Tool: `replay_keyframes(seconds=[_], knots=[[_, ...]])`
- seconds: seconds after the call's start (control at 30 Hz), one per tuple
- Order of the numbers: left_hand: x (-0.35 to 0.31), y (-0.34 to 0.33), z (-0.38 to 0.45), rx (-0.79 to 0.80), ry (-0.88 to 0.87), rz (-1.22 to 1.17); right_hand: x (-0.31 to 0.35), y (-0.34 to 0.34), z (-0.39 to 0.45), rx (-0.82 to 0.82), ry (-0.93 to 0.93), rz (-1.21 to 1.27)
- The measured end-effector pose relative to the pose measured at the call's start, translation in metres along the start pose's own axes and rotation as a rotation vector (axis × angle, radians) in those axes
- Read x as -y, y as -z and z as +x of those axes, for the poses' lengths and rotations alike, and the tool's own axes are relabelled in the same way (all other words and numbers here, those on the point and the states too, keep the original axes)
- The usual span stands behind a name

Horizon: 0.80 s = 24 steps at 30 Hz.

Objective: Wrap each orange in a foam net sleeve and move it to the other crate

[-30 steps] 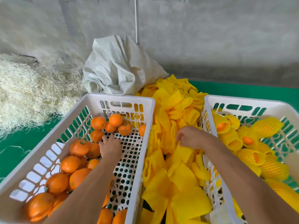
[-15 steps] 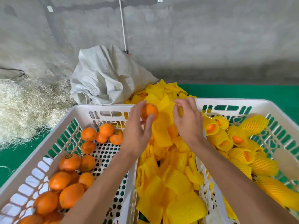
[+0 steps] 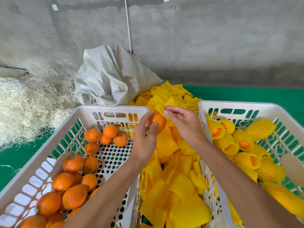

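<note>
My left hand [image 3: 145, 137] grips a bare orange [image 3: 158, 121] between thumb and fingers, raised above the gap between the two crates. My right hand [image 3: 184, 124] pinches a yellow foam net sleeve [image 3: 162, 109] right beside the orange, touching its far side. The left white crate [image 3: 115, 109] holds several bare oranges [image 3: 73, 163]. In the right white crate [image 3: 230, 105] lie several oranges wrapped in yellow sleeves [image 3: 261, 129]. A pile of loose yellow sleeves [image 3: 177, 186] fills the space between the crates.
A crumpled grey-white sack [image 3: 111, 78] lies behind the left crate. Pale straw-like fibre [image 3: 28, 102] is heaped at the left. Green matting [image 3: 246, 94] covers the ground, and a grey concrete wall [image 3: 197, 38] stands behind.
My left hand lifted an orange out of the left crate and brought it over the sleeve pile. My right hand rose from the pile with a sleeve and met the orange.
</note>
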<state>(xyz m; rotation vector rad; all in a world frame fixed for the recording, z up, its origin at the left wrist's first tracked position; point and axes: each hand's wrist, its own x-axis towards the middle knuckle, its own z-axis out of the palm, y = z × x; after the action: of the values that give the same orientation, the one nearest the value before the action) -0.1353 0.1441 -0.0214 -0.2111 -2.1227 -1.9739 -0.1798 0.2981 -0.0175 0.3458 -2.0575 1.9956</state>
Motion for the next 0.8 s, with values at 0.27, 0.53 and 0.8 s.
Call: replay_keyframes(seconds=[0.27, 0.53, 0.8], knots=[[-0.005, -0.002, -0.001, -0.011, 0.059, 0.085, -0.003, 0.013, 0.003, 0.145, 0.015, -0.207], [-0.002, -0.006, 0.003, -0.092, 0.027, -0.059, 0.01, -0.003, -0.005, 0.039, 0.169, -0.263], [-0.006, -0.001, 0.003, -0.086, 0.044, -0.049, 0.016, -0.007, 0.004, -0.205, -0.589, 0.772]])
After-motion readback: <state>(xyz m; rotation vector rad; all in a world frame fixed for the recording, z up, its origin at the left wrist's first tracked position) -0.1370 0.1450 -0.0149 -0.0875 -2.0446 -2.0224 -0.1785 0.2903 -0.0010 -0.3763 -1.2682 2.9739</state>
